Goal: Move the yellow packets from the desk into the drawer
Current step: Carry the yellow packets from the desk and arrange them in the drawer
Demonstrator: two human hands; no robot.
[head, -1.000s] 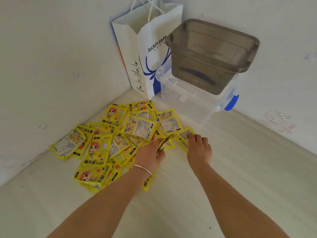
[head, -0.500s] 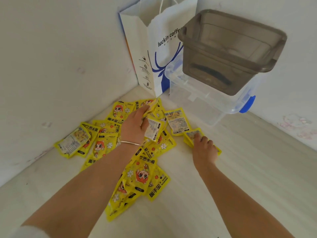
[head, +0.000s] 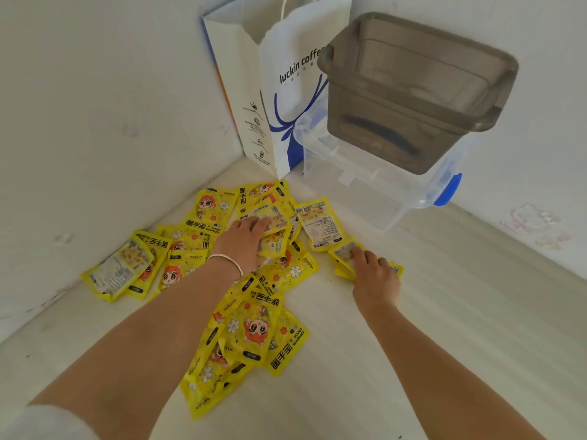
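Head view. The yellow packets are lying in a loose, overlapping heap on the pale tabletop, spreading from the corner where the two white walls meet toward the near edge of the picture. Some packets are lying printed face up, showing a cartoon figure and the words "HAND WARMER"; others are lying back side up, showing a label panel.

The left hand is reaching into the far part of the heap. Its fingers are curling around the edge of a back-up packet and gripping it against the packets below. A thin silver bracelet is sitting on the left wrist, and a white sleeve is showing at the lower left corner.

The right hand is lying palm down at the right side of the heap. Its fingers are bending slightly and pressing on a small stack of packets that is lying apart from the main heap; whether the fingers are closing around the stack cannot be told.

Behind the heap, a white paper bag printed with "luckin coffee" and a blue deer mark is standing upright in the corner. Just beside it on the right, a clear plastic box with a blue latch is sitting on the tabletop against the wall. A smoky grey bin is resting on top of the clear box. A faint pink sticker is showing on the right wall.
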